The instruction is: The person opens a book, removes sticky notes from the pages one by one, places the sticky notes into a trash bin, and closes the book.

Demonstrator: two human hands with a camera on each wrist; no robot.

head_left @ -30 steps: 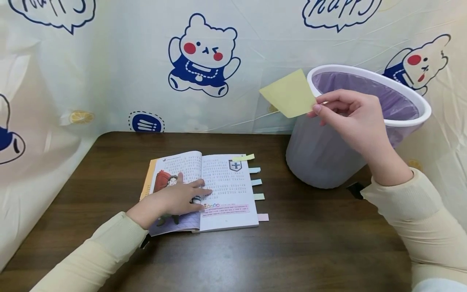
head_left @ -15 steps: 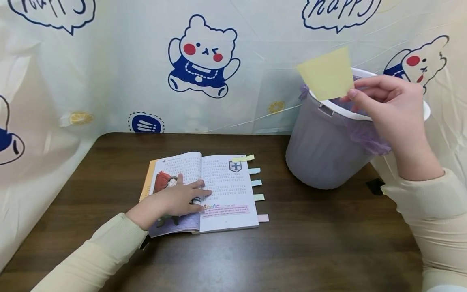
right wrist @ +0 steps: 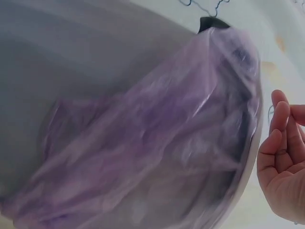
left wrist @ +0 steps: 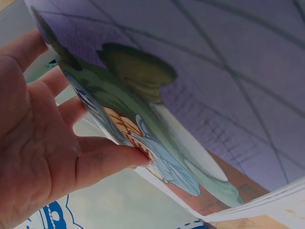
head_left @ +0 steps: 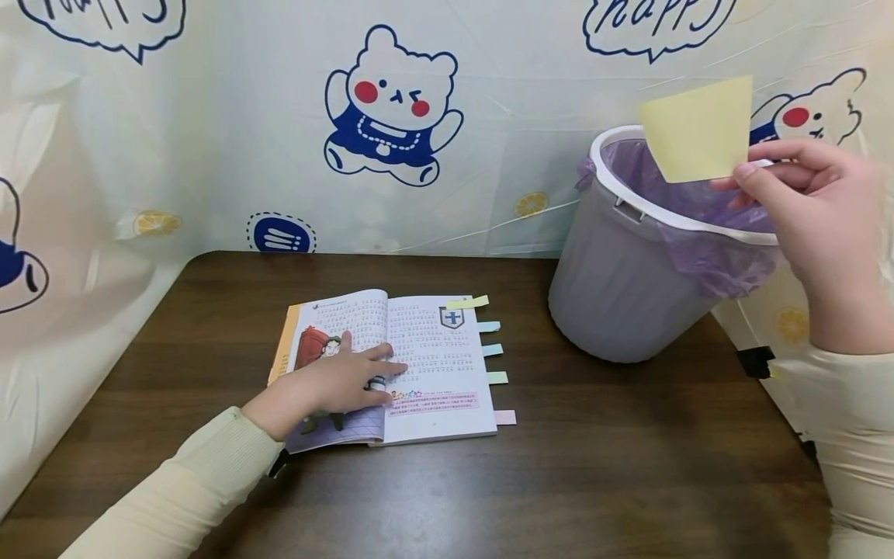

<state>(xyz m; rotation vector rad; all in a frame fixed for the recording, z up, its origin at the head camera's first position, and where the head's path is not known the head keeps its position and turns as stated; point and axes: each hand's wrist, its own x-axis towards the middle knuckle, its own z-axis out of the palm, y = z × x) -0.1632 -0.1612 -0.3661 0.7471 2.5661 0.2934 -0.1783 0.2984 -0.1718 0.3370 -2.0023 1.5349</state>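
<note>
In the head view an open book lies on the dark wooden table, with several coloured tabs along its right edge. My left hand rests on the book near the fold, its fingers spread. The left wrist view shows that same hand against an illustrated page. At the upper right, my right hand pinches a plain yellow sticky note by its lower right corner, above the bin's rim. In the right wrist view the right hand is partly cut off and the note is out of sight.
A grey waste bin with a white rim and a purple liner stands at the table's back right. A curtain printed with cartoon bears hangs behind the table.
My right hand has moved right with the yellow sticky note, from left of the bin to over its rim. The left hand and the book have stayed put.
</note>
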